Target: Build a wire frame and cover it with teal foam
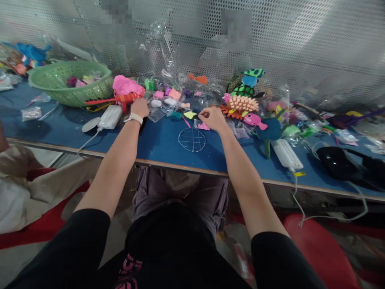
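Observation:
My left hand [140, 107], wearing a pale wristband, is curled in front of a red-orange clay figure [129, 95] topped with a pink lump. Its fingertips are mostly hidden, and a dark flat object [143, 125] lies under its wrist. My right hand [213, 118] has thumb and fingertips pinched together; anything between them is too small to make out. Just left of that hand lies a yellow-green star-like piece [189, 115], and below its fingers sits a pink piece [203, 126] on clear film. Nearer me, a round wire frame with crossed wires [192, 140] rests on the blue table [162, 146].
At left stands a green basket [70, 94] beside a white power bank [110, 117] with a cable. Clay animals [243, 103] and plastic bags crowd the back right. Another white power bank [287, 154] and a black object [337, 162] are at right. A seated person [39, 180] is at left.

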Action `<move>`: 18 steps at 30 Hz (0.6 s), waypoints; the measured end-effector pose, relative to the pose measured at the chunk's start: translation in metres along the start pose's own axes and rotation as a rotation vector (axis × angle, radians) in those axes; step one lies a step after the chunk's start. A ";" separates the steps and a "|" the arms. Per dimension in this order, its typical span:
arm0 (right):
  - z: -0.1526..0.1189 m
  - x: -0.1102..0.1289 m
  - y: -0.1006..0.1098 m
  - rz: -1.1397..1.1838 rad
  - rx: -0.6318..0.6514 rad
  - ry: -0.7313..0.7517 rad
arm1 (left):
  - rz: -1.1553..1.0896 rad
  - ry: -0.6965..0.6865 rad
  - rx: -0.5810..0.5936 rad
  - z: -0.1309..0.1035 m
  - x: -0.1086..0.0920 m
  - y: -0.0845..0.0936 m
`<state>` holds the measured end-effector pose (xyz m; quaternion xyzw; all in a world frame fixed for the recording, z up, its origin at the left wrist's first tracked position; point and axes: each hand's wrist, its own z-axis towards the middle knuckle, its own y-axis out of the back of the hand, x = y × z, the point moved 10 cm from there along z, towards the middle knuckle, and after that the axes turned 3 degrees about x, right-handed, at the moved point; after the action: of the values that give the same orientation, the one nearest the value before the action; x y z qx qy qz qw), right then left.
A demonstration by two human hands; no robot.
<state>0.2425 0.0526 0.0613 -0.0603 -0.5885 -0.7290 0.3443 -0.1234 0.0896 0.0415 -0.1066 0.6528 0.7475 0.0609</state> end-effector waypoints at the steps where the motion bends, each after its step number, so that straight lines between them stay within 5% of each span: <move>1: 0.000 0.001 -0.001 0.000 0.000 0.000 | 0.008 0.044 -0.003 0.000 0.001 -0.001; 18: 0.002 0.006 0.002 -0.013 -0.017 0.041 | 0.001 0.137 -0.007 0.031 -0.005 0.014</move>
<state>0.2384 0.0516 0.0666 -0.0446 -0.5755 -0.7373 0.3510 -0.1242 0.1180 0.0600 -0.1574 0.6529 0.7407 0.0153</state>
